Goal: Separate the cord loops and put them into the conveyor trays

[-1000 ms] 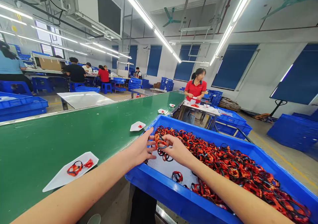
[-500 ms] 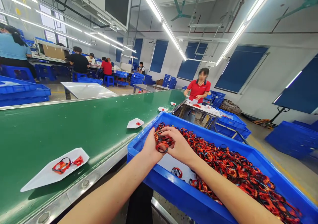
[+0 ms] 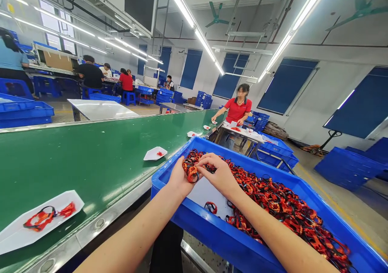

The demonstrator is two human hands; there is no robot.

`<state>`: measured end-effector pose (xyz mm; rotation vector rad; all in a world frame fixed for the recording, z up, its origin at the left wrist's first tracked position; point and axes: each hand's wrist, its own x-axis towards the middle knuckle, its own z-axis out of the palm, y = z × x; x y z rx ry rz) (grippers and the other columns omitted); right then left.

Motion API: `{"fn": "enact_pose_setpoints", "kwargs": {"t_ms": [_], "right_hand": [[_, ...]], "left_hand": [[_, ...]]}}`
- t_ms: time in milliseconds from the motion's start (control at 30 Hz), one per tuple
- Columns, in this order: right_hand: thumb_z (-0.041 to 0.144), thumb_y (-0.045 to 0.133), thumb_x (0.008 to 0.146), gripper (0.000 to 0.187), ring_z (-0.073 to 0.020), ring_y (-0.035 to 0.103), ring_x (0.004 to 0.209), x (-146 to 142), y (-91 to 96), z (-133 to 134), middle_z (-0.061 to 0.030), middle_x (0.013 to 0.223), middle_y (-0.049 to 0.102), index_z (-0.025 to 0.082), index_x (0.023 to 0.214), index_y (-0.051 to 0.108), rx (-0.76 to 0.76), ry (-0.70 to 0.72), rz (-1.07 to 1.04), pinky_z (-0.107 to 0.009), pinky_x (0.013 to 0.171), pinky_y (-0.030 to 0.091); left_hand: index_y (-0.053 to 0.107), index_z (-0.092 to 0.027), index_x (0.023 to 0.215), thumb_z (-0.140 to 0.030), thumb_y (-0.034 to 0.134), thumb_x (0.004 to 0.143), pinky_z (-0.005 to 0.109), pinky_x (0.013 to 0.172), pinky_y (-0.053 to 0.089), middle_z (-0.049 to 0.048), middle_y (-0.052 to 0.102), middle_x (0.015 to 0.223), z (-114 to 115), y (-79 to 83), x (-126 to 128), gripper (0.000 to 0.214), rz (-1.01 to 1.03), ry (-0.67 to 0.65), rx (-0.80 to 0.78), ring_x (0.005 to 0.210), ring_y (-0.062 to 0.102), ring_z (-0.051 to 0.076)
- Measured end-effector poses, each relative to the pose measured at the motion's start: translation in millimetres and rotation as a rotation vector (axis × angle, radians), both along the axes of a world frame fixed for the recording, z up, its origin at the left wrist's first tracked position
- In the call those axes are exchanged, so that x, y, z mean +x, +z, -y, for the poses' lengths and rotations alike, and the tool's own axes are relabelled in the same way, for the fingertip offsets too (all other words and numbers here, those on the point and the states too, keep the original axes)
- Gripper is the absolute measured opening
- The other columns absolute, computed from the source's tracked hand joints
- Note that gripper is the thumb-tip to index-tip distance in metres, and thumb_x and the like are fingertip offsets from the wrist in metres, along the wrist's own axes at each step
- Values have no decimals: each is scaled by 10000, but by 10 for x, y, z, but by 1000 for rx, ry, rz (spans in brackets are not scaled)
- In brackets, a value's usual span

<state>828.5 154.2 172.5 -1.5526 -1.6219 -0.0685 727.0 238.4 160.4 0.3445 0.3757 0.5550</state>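
Note:
Over the near left part of a blue crate (image 3: 209, 229), my left hand (image 3: 178, 182) is cupped around a small bunch of red-and-black looped bands (image 3: 191, 173). My right hand (image 3: 220, 175) has thumb and fingers pinched at the edge of that bunch, touching one band. Behind and beneath my right forearm lies a large heap of the same bands (image 3: 279, 200). One loose band (image 3: 211, 207) rests apart on the crate's pale bottom.
To the left runs a green conveyor belt (image 3: 91, 156). A white paper tray (image 3: 10, 237) on it carries a band and a red piece; smaller white trays (image 3: 148, 156) sit farther along. A co-worker in red (image 3: 235, 110) stands at a table beyond the crate.
The trays have shifted left and nearer along the belt. My right fingers have moved slightly against the bunch in my left hand. The co-worker's arm now stretches over the belt to a tray.

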Motion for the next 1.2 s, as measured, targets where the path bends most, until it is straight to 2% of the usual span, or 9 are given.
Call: {"fn": "enact_pose_setpoints", "kwargs": {"t_ms": [167, 267, 367, 500, 600, 800, 967, 1067, 1200], "right_hand": [[286, 563, 827, 133, -166, 586, 686, -71, -10, 22, -26, 778, 667, 216, 873, 666, -100, -19, -155, -304, 643, 449], [307, 636, 773, 231, -164, 605, 713, -124, -39, 19, -30, 819, 676, 209, 982, 651, -152, 67, -307, -289, 627, 467], [317, 669, 739, 277, -155, 610, 679, -117, -75, 1, -40, 797, 681, 184, 982, 665, -218, 142, -557, -275, 584, 489], [327, 692, 724, 265, -121, 597, 662, -6, -95, -6, -47, 793, 683, 159, 930, 696, -172, 148, -874, -231, 575, 499], [325, 737, 680, 287, -106, 588, 668, 77, -91, 2, -46, 824, 681, 164, 917, 710, -124, 153, -1004, -198, 556, 493], [327, 742, 673, 274, -94, 576, 666, 118, -71, 7, -40, 863, 678, 183, 905, 720, -89, 150, -1035, -183, 542, 478], [342, 705, 699, 270, -124, 595, 683, 132, -60, 10, -47, 861, 697, 188, 921, 716, -20, 54, -878, -225, 571, 483], [330, 700, 694, 252, -136, 592, 654, 120, -38, 10, -49, 812, 701, 174, 892, 721, 30, -8, -786, -249, 573, 482], [335, 695, 693, 256, -132, 574, 632, 96, -1, 11, -47, 780, 691, 166, 883, 724, 33, -2, -798, -248, 558, 468]], "left_hand": [[566, -159, 826, -318, 299, 902, 308, 548, 504, 53, 611, 678, -20, 1, 11, 319, -15, 87, -39, 560, 581, 163], [549, -166, 758, -322, 317, 897, 273, 472, 470, 36, 578, 622, -50, -24, 22, 312, -23, 133, -59, 505, 546, 145], [527, -172, 707, -330, 351, 887, 250, 412, 431, 18, 536, 574, -65, -36, 15, 297, -33, 164, -77, 448, 497, 127], [510, -178, 704, -300, 379, 883, 278, 546, 520, 16, 558, 620, -55, -18, -11, 253, -28, 205, -102, 545, 564, 131], [507, -174, 707, -297, 463, 848, 338, 632, 556, 28, 585, 660, -44, -2, -20, 192, -52, 207, -110, 618, 604, 151], [501, -170, 655, -283, 616, 763, 269, 537, 546, 11, 575, 620, -18, 9, -22, 194, -125, 197, -43, 557, 581, 118], [592, -156, 713, -245, 717, 674, 219, 464, 509, 25, 630, 682, 40, 3, -38, 158, -145, 143, 99, 561, 582, 113], [646, -140, 777, -251, 742, 649, 220, 464, 508, 58, 664, 748, 68, -11, -43, 195, -152, 87, 189, 592, 593, 124], [668, -131, 793, -205, 729, 655, 217, 472, 508, 65, 676, 766, 76, -21, -41, 168, -170, 51, 261, 604, 593, 123]]}}
